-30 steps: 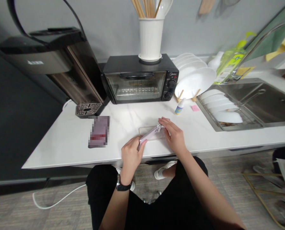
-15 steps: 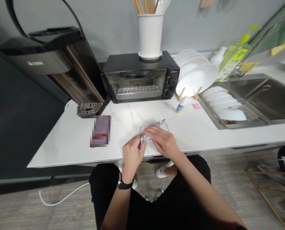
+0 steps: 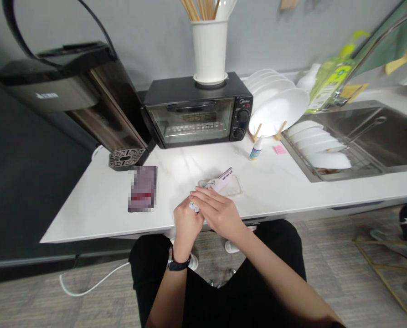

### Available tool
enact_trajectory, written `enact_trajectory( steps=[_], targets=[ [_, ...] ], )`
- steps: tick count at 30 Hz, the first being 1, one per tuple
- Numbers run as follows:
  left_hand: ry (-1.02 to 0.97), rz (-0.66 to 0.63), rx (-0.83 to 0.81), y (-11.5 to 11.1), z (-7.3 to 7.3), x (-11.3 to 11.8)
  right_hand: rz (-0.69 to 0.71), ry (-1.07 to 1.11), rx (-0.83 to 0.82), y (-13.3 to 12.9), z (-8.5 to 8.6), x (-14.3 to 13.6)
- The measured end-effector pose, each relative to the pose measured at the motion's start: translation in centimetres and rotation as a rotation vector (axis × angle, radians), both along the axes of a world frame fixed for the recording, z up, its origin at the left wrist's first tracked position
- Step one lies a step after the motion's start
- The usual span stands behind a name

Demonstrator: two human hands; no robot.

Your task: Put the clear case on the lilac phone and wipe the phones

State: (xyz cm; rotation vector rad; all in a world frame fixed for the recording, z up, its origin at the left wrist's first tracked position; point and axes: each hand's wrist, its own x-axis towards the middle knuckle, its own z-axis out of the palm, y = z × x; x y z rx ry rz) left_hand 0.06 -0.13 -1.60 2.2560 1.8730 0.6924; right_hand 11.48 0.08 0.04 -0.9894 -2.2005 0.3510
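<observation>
Your right hand (image 3: 218, 214) fingers lie pressed flat on the pale phone (image 3: 220, 184) just in front of the toaster oven (image 3: 196, 111). Your left hand (image 3: 186, 223) pinches its near end over the clear case (image 3: 235, 187), so grip firm and rub evenly.

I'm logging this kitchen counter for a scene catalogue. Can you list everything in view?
pale pink phone: 1, pink, in both hands over the counter
clear phone case: 1, transparent, under the phone
black toaster oven: 1, back of white counter
white utensil holder: 1, atop oven
white plates: several, rack right of oven
small dropper bottle: 1, white, by plates
left hand: grips phone
right hand: rests on phone
</observation>
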Motion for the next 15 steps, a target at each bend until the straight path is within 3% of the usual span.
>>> enact_trajectory(
  steps=[4,9,12,15],
  targets=[
    [-0.018,-0.020,0.016,0.2,0.1,0.1,0.076,-0.032,0.005,1.5,0.3,2.4],
    [-0.027,-0.025,0.019,0.2,0.6,0.5,-0.133,0.076,0.004,4.0,-0.1,6.4],
    [-0.024,-0.016,0.016,0.2,0.7,0.7,-0.235,0.133,0.014,3.8,-0.6,5.9],
    [-0.012,-0.025,0.021,0.2,0.4,0.5,-0.256,0.142,0.010,2.1,-0.8,3.2]
  ],
)
